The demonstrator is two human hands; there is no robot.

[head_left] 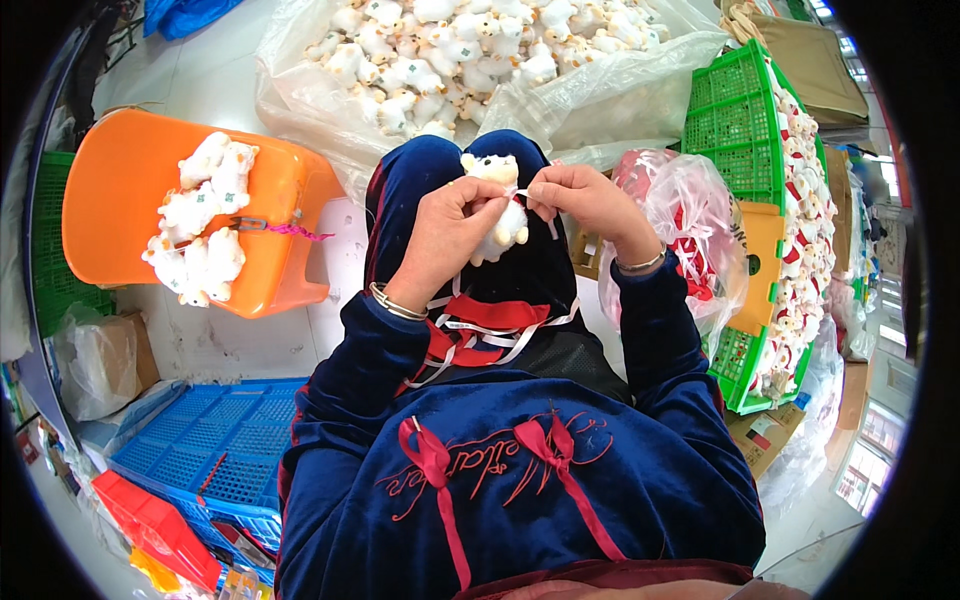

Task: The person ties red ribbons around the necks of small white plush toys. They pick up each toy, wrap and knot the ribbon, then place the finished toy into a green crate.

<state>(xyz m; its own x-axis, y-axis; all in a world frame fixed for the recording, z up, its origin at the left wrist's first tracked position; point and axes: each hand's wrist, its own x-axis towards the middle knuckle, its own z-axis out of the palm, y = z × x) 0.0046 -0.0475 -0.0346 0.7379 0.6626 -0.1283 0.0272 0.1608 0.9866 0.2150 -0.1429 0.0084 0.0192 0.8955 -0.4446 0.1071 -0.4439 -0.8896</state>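
Note:
Above my knees a small white plush animal [500, 240] with tan ears is held upright. My left hand [447, 228] is closed round its side near the neck, thumb and fingers pinching there. At the neck, my right hand [588, 198] pinches a thin white ribbon [521, 193] between thumb and fingers. A bit of red shows under the ribbon, partly hidden by my fingers. On my lap lie several red cloth pieces [512, 315] with white ribbons attached.
On my left, an orange stool [105, 195] carries several white plush toys [213, 262] and snips [250, 224] with a pink cord. Ahead is a clear bag [560, 110] heaped with plush toys. To the right stand a bag of red pieces [690, 215] and a green crate [735, 120] of dressed toys.

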